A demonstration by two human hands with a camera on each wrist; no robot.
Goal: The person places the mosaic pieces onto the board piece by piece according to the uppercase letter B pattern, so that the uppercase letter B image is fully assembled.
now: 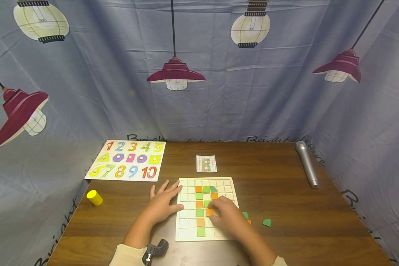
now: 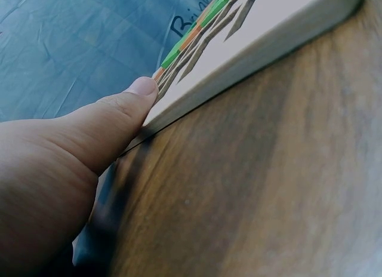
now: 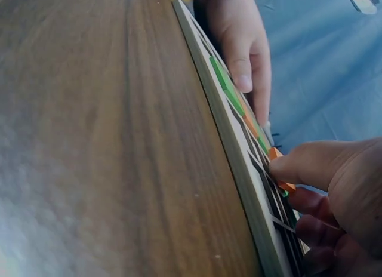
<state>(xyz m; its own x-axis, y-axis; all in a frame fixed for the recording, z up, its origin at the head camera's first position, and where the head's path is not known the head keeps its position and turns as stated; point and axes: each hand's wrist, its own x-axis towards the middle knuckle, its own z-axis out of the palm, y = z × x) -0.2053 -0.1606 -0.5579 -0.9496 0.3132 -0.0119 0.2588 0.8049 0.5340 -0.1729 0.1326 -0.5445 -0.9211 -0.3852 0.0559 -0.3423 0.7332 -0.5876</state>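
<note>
A wooden grid board (image 1: 187, 232) lies on the table, with orange and green square tiles (image 1: 201, 232) set in a column and more tiles to its right. My right hand (image 1: 228, 218) is over the board and pinches an orange square tile (image 3: 276, 154) between thumb and fingers, low in the grid. With fingers spread, my left hand (image 1: 163, 205) rests at the board's left edge; its thumb (image 2: 134, 95) touches the rim. Behind the board lies a small pattern card (image 1: 206, 163) printed with a similar grid of colours.
Loose green pieces, one a quarter circle (image 1: 267, 222), lie right of the board, partly behind my right forearm. A number and shape puzzle (image 1: 126, 160) is at the back left, near a yellow cylinder (image 1: 94, 197). A silver microphone-shaped object (image 1: 307, 164) lies at the right.
</note>
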